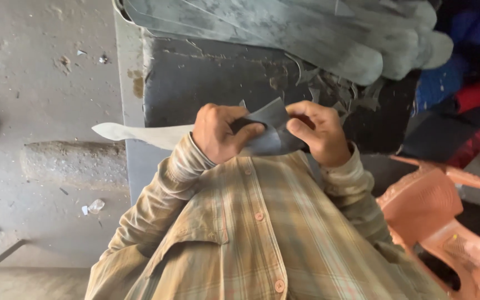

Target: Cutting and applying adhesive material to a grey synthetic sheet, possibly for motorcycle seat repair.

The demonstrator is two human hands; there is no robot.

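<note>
My left hand (218, 132) grips a thin grey sheet piece (270, 130) held close to my chest. A long pale strip (140, 133) of the same sheet sticks out to the left past that hand. My right hand (320, 130) pinches the sheet's right edge, with something red partly hidden under its fingers. Both hands are in plaid sleeves just above my plaid shirt (262, 233).
A dark work block (206, 78) stands ahead with grey offcuts (334, 91) scattered on it. Several long cut sheet shapes (318, 33) are stacked beyond it. An orange plastic chair (445, 222) is at the right. The concrete floor (45, 166) lies left.
</note>
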